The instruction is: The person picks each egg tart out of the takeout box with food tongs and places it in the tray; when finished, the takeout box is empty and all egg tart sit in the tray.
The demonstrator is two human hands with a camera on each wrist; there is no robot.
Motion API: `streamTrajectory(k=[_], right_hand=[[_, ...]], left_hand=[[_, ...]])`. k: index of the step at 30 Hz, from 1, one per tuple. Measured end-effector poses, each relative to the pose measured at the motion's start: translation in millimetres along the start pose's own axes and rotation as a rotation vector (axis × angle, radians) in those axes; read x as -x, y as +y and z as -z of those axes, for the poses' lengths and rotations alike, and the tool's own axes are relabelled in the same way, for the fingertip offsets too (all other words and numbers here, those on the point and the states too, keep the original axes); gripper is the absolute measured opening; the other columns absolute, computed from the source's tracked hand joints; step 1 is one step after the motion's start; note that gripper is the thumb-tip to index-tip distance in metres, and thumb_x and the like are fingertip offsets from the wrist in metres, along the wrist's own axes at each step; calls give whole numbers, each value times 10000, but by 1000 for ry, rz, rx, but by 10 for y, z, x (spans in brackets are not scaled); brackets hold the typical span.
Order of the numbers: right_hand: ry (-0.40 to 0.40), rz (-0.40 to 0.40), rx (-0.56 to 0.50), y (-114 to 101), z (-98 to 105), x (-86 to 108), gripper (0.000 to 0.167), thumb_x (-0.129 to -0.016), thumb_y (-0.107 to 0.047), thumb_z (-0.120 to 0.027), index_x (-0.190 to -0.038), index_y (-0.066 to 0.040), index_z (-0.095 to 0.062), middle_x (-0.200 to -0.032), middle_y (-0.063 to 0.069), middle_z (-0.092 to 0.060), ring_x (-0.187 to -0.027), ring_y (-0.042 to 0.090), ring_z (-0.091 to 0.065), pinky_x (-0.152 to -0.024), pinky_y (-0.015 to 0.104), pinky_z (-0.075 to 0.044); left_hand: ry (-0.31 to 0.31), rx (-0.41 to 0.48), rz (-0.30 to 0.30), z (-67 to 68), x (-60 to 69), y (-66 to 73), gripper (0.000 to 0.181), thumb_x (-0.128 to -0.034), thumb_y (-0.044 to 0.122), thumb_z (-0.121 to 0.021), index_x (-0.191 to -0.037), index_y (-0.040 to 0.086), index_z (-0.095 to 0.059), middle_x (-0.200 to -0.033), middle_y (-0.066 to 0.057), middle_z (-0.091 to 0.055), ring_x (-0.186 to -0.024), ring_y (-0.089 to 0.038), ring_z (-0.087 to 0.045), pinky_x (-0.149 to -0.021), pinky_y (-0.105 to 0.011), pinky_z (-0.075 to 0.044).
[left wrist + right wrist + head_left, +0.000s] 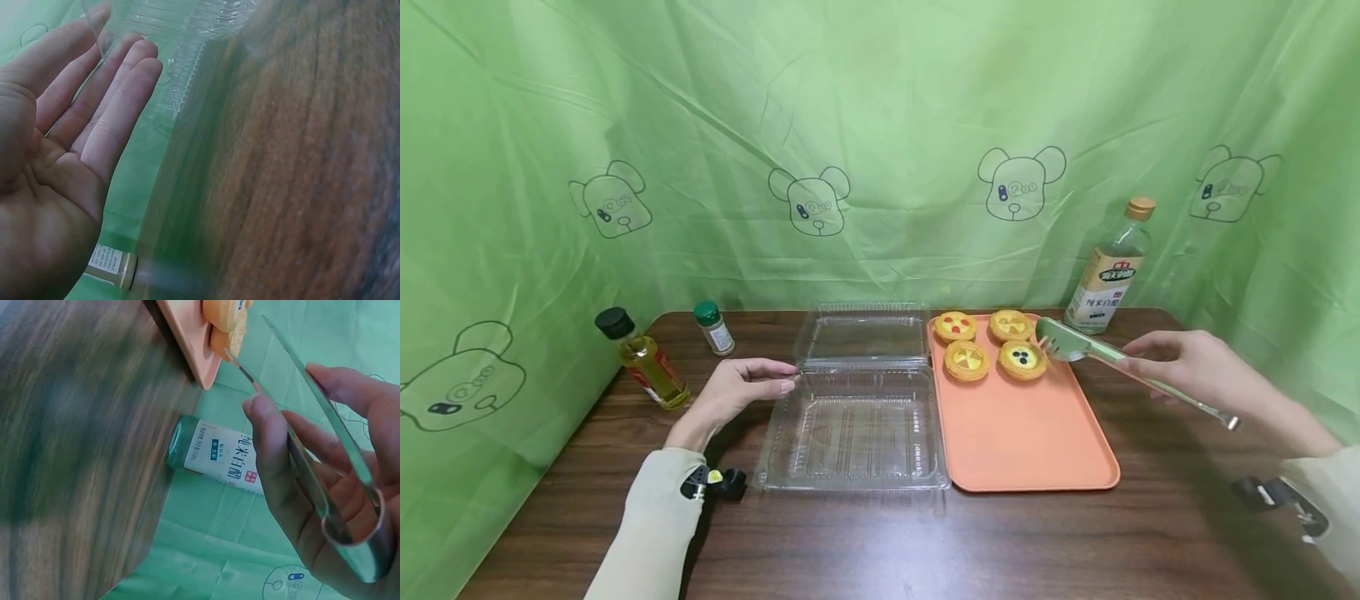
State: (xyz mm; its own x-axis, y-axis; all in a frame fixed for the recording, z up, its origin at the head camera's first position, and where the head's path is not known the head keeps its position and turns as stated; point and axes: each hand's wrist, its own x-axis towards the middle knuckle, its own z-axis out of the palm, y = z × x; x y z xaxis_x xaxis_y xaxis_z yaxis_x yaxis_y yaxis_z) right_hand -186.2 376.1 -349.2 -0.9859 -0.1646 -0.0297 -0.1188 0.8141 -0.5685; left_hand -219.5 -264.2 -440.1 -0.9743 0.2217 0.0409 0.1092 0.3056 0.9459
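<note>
My left hand (pixel 730 392) pinches the left rim of a clear plastic clamshell box (pixel 857 425) between thumb and fingertips; its lid is folded back. In the left wrist view the edge of the box (pixel 94 28) passes between thumb and forefinger. My right hand (pixel 1195 367) grips metal food tongs (pixel 1105 350), whose arms are spread apart in the right wrist view. The tong tips are beside the blueberry-topped egg tart (pixel 1022 358), with nothing between them. More tarts sit on the orange tray (pixel 1022 442): one red-topped (pixel 956 326), two with yellow pieces (pixel 966 361).
A vinegar bottle (pixel 1105 275) stands behind the tray's right corner. An oil bottle (pixel 651 362) and a green-capped shaker (pixel 714 329) stand at the left. Green cloth (pixel 895 100) hangs around the wooden table (pixel 865 550).
</note>
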Motion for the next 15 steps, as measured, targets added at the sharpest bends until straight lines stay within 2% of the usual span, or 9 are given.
streamTrajectory(k=[3,7,15], right_hand=[[28,13,28,31,-2,33,507,-1034,-419,-714,-1320,-2,-685,-865,21,-770,-636,184,-722,-543,345,-576],[56,3,87,75,-34,73,544,-1040,-450,-695,-1336,5,-663,-770,-10,-754,-610,180,-702,-528,331,-520],[124,-19,122,233,-145,167,547,-1055,-457,-666,-1347,5,-648,-696,-6,-683,-583,197,-643,-493,342,-459]], left_hand=[[3,3,0,0,-7,-10,381,-902,178,-884,-1224,2,-779,-1137,-116,-789,-1010,-145,-746,-864,-281,-602],[0,7,2,-4,-7,-15,382,-904,177,-883,-1223,-4,-777,-1138,-119,-789,-1005,-146,-748,-862,-283,-604],[3,2,1,-7,-11,-17,378,-903,175,-882,-1218,-6,-778,-1125,-111,-792,-996,-148,-751,-855,-286,-607]])
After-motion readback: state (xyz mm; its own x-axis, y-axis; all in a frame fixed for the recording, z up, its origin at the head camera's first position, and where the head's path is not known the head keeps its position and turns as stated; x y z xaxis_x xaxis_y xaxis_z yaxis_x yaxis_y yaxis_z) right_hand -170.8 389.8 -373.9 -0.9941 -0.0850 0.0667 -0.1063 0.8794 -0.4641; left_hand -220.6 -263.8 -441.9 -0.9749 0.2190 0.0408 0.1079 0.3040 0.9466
